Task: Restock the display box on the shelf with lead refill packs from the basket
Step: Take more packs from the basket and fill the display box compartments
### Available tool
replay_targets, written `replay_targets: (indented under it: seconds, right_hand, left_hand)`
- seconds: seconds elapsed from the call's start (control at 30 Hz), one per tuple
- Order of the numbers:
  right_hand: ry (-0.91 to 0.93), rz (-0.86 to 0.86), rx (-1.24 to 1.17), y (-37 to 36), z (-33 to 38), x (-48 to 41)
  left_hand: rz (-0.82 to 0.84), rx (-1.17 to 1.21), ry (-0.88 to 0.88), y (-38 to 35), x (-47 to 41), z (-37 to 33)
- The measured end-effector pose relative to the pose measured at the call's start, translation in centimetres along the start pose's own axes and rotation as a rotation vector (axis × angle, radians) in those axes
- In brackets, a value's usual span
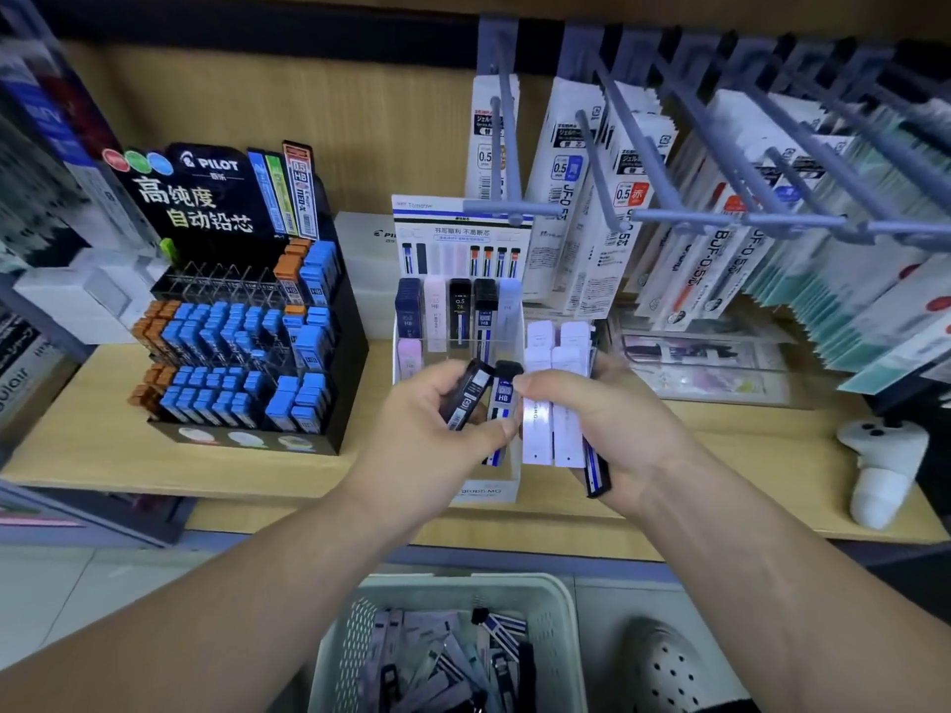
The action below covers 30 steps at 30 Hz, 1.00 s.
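Head view is showing the loading step: the left hand (427,429) is pinching one black pack (465,398) and the right hand (617,429) is gripping a bundle of packs (553,424), both hovering over the display box (481,490), whose near row, seemingly part-empty, is awaiting an upright insertion.

Bare forearms run back from the fingers of the left hand (427,429) and right hand (607,419). Well below the fingers, a pale grey clog (664,666) with round holes meets a dark trouser hem (720,706).

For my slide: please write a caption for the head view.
Left hand and right hand hold lead refill packs before the display box; the basket sits below.
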State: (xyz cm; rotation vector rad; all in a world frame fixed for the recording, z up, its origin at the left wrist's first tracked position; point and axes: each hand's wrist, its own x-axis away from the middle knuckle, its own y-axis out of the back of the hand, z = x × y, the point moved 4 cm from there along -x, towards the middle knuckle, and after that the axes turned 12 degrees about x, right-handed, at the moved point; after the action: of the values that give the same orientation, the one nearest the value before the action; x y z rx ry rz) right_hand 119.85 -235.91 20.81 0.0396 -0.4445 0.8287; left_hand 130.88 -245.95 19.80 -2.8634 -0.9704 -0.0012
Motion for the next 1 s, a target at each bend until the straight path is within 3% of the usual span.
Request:
replay_targets:
  seconds: [0.3,0.5,0.6,1.0]
  right_hand:
    - [-0.015,-0.022,0.031,0.0,0.0,-0.3]
    - [-0.032,-0.115,0.021,1.2,0.5,-0.4]
    - [-0.05,-0.117,0.027,1.7,0.6,-0.2]
    - [-0.071,-0.097,0.04,2.4,1.2,0.4]
  left_hand:
    - [0.049,0.037,0.063,0.3,-1.6,-1.5]
    - [-0.166,-0.234,-0.292,2.5,-3.7,-4.4]
    - [-0.204,-0.224,-0.4,3.2,-4.7,-6.1]
    - [-0.158,-0.391,-0.399,2.7,-7.1,-4.2]
